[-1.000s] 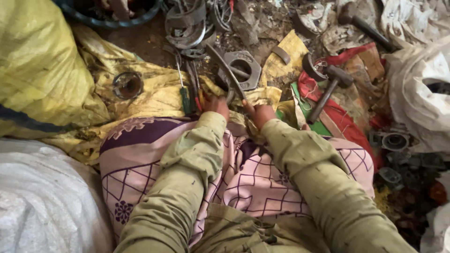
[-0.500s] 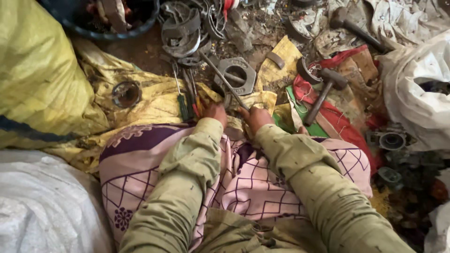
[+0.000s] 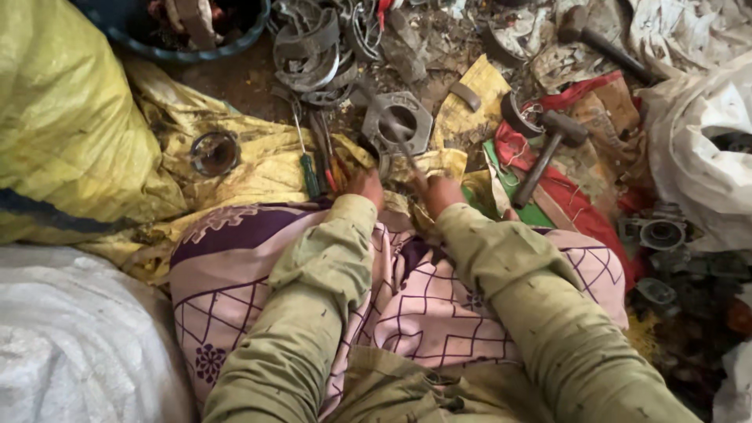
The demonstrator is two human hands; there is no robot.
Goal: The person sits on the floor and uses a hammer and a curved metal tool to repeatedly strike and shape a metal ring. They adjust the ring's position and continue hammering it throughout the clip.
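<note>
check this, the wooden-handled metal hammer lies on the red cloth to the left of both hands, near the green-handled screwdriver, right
Not quite. In the head view the wooden-handled metal hammer lies on the red cloth to the right of both hands, the left hand and right hand. The green-handled screwdriver lies left of them.

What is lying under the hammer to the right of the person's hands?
The hammer lies on red cloth and a green flat piece, over scrap-strewn ground. What is beneath the cloth is covered.

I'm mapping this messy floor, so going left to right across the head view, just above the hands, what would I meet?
Yellow sack → round metal ring → green-handled screwdriver → left hand → right hand → hammer → white sack.
</note>
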